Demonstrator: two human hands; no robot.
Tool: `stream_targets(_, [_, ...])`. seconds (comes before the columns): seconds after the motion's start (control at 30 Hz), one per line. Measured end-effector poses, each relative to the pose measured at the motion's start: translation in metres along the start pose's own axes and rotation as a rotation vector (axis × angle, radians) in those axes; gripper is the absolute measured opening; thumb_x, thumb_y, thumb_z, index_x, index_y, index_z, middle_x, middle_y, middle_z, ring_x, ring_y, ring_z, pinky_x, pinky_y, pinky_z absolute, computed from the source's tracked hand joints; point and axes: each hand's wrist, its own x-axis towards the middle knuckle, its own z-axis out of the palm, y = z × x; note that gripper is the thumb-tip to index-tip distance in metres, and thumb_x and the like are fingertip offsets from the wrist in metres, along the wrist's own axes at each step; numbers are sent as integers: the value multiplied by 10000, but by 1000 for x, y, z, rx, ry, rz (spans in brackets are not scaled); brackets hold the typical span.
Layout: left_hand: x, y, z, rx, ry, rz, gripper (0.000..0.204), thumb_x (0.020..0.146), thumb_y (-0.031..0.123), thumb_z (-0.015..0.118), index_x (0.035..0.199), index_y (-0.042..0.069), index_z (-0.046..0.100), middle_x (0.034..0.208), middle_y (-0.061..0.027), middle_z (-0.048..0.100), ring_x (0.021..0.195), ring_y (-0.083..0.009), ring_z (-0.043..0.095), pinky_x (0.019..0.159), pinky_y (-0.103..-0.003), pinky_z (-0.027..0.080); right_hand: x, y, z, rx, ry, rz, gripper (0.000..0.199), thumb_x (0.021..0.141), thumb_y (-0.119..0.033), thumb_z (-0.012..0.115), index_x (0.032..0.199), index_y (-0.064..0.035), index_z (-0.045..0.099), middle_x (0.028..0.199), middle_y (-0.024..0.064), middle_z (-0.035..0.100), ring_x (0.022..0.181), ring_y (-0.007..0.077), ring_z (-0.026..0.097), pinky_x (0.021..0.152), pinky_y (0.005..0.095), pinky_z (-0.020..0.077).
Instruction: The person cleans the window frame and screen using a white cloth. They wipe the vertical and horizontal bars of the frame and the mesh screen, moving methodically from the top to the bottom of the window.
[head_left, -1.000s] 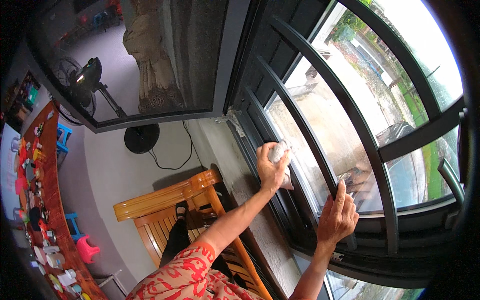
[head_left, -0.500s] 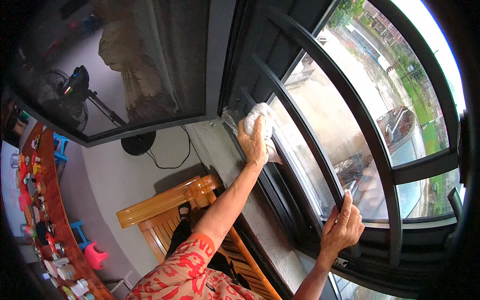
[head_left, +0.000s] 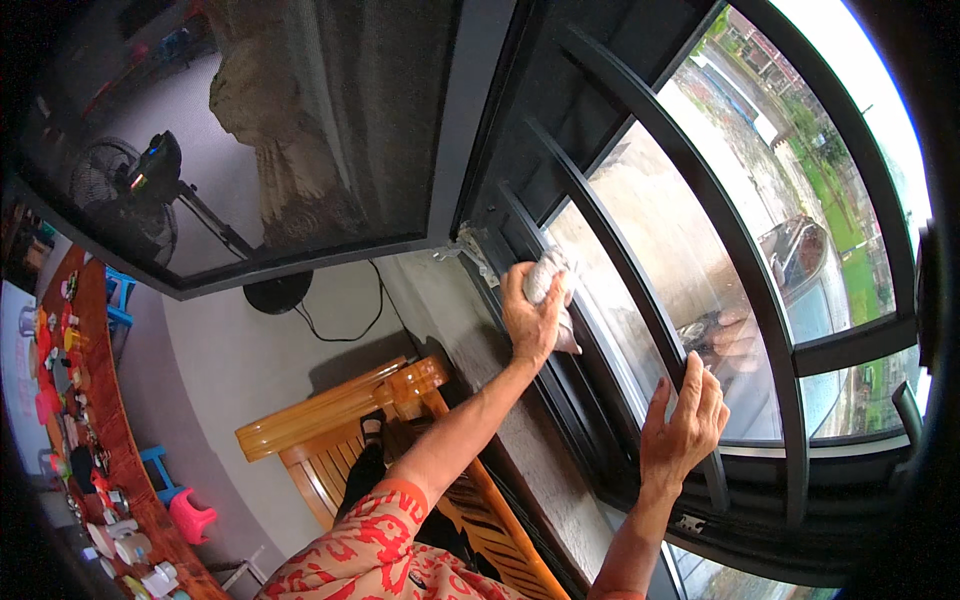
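My left hand is closed round a bunched white cloth, at the inner side of the dark window frame beside the lower track. A loose end of the cloth hangs below the fingers. My right hand lies against a dark vertical window bar, thumb on one side and fingers stretched out on the other. Behind the bars is a glass pane, with a faint reflection of a hand in it.
An opened screen sash hangs at upper left. Below the window runs a rough concrete sill. A wooden bench stands close under me. Further left are a standing fan and a long red-brown table crowded with small items.
My left hand and the cloth have moved slightly right and down along the frame. My right hand's fingers have straightened and spread at the bar. The view has shifted a little.
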Motion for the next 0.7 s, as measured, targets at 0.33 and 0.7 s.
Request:
stream_targets(0.33, [84,20,-4,-151,139,-33,528,861,433,667,1052,-45,548,1026,-169,585,946,-237,565,823,-375,468,25,-15,22,-156,-110,34,404,933,-313,536,1247,-59,518,998,104,615,824,281,605,667,377,444])
stream_targets(0.7, [92,14,-6,24,146,104,442,914,294,620,1259,29,539,1227,-178,501,1088,-284,541,927,-373,466,26,-20,23,-185,-118,47,425,927,-338,527,1255,-71,500,1002,99,606,825,278,581,647,377,407])
